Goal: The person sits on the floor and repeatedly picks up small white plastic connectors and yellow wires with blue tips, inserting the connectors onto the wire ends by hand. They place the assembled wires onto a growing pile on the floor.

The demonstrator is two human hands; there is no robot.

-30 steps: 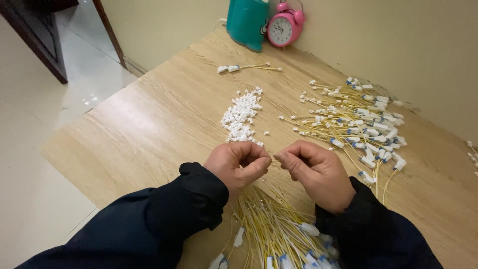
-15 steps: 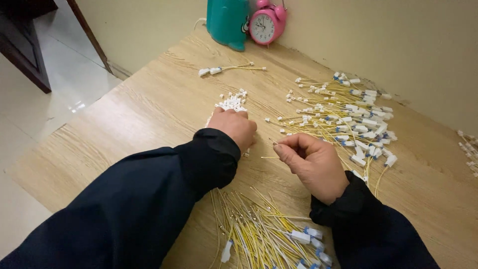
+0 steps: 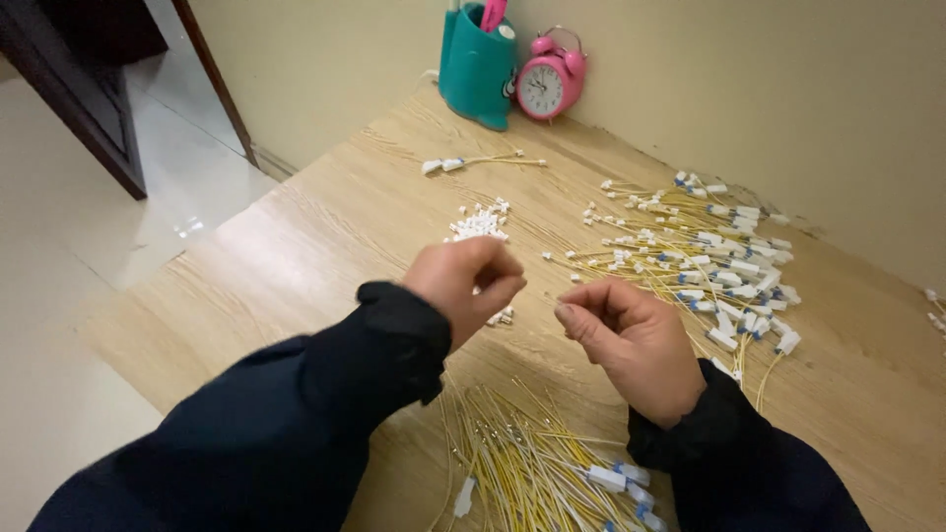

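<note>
Connectors (image 3: 480,223), small and white, lie in a loose heap on the wooden desk (image 3: 325,246), just beyond the left hand (image 3: 465,284); half a second ago that hand was down on the heap, and now it has lifted clear and drawn back toward the right hand (image 3: 631,340), its fingers curled together as if pinching something too small to make out; I judge that a fresh piece was picked up, though the grip hides it. The right hand sits in much the same place as before, thumb pressed to the bent fingers; a thin yellow wire seems to run from it, but I cannot tell for certain.

Finished yellow wires with white and blue ends (image 3: 724,261) spread in a wide pile to the right; another bundle of yellow wires (image 3: 522,463) lies near the wrists; a few separate pieces (image 3: 473,163) rest farther off.

At the wall stands a teal holder (image 3: 478,64), tall and rounded, with something pink sticking out; touching it, a round pink alarm clock (image 3: 552,87) with a white face.
</note>
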